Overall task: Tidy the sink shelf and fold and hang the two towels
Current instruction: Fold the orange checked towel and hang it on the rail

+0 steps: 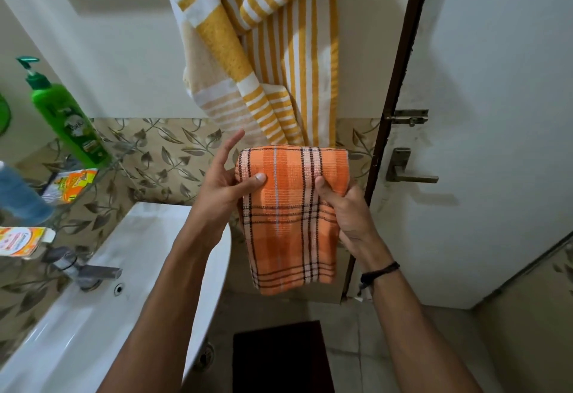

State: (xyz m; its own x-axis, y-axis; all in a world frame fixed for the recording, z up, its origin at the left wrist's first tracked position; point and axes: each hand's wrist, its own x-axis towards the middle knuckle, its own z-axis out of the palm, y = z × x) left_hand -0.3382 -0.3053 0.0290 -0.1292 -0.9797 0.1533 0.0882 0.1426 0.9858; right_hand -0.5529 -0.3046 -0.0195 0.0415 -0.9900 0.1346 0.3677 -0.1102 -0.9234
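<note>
An orange checked towel [288, 219], folded into a narrow rectangle, hangs down between both hands in mid-air. My left hand [224, 180] pinches its upper left edge with the thumb on the front, the other fingers stretched out. My right hand [344, 209] grips the upper right side, thumb on the cloth. Behind and above it a yellow and white striped towel [273, 51] hangs loosely bunched on the wall. The glass sink shelf [93, 175] at the left carries a green pump bottle [66, 119], an orange packet [73, 186], a blue bottle [18, 197] and an orange box [21, 242].
A white sink [93, 315] with a metal tap [83, 270] lies below the shelf at the left. A white door [496, 144] with a handle [409, 174] and bolt stands at the right. A dark mat [279, 358] lies on the tiled floor below.
</note>
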